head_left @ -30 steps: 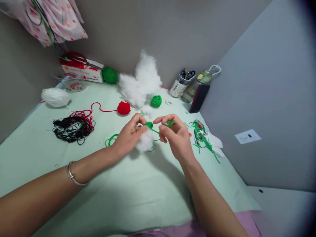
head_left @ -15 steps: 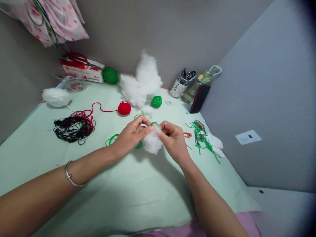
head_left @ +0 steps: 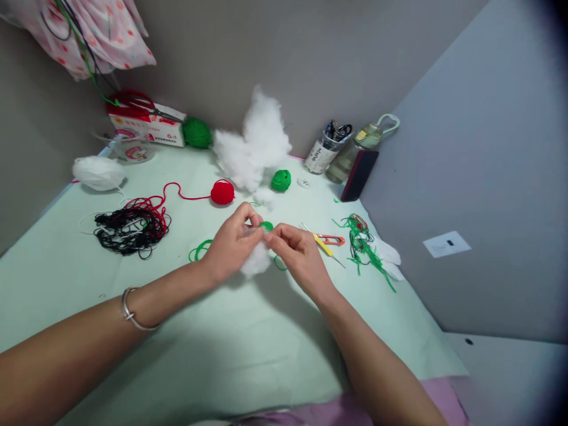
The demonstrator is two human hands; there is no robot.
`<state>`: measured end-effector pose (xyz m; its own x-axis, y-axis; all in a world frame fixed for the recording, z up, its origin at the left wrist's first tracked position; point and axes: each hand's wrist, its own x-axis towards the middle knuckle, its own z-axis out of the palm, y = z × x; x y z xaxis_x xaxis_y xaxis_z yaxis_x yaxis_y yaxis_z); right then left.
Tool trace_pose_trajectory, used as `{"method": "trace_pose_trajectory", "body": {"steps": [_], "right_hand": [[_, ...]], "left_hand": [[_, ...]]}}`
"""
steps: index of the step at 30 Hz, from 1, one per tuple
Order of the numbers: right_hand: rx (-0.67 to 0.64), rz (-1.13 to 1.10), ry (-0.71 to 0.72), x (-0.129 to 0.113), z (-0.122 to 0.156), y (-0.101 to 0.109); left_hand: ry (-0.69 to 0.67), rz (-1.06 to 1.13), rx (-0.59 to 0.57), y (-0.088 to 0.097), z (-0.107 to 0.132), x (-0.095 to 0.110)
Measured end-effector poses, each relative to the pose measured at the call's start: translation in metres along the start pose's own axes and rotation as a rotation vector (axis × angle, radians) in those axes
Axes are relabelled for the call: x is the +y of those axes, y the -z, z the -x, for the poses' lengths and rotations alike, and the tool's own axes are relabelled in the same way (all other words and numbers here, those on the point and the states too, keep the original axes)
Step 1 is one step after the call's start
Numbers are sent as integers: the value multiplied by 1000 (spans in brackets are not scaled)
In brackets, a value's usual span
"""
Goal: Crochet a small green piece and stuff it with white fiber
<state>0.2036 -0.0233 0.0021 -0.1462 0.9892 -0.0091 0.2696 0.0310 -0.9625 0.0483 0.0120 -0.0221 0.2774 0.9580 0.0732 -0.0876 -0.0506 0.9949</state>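
My left hand (head_left: 234, 241) is closed in a pinch around a tuft of white stuffing (head_left: 256, 261), which hangs below the fingers. A small green yarn piece (head_left: 267, 226) shows between the two hands, just above the stuffing; most of it is hidden. My right hand (head_left: 295, 248) pinches at the top of the same tuft, its fingertips almost touching the left ones. A loop of green yarn (head_left: 280, 264) trails under the right hand, and more green yarn (head_left: 202, 249) lies left of the left hand.
Beyond the hands stand a big heap of stuffing (head_left: 255, 145), a green yarn ball (head_left: 281, 180) and a red one (head_left: 222, 192). A yellow crochet hook (head_left: 325, 245) and orange snips (head_left: 332, 239) lie right. Tangled black yarn (head_left: 128, 229) is left; a phone (head_left: 359, 176) leans against a bottle (head_left: 344, 165).
Both hands have shifted slightly left with the stuffing and the green piece. The crochet hook and snips, largely covered before by my right hand, now show.
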Motion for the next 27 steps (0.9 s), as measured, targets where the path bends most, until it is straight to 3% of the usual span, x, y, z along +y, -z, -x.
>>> {"method": "trace_pose_trajectory", "body": {"steps": [7,15,20,27], "right_hand": [[178,-82,-4,6,-10,10],[53,-281,-175,8,-12,16],[-19,-249,-140,10,-11,17],[-11,87,39,4,2,1]], "left_hand": [[121,153,-167,9,-4,9],[245,243,-191,10,-8,3],[178,187,-147,8,-5,-2],[2,143,-48,2,-2,-6]]}}
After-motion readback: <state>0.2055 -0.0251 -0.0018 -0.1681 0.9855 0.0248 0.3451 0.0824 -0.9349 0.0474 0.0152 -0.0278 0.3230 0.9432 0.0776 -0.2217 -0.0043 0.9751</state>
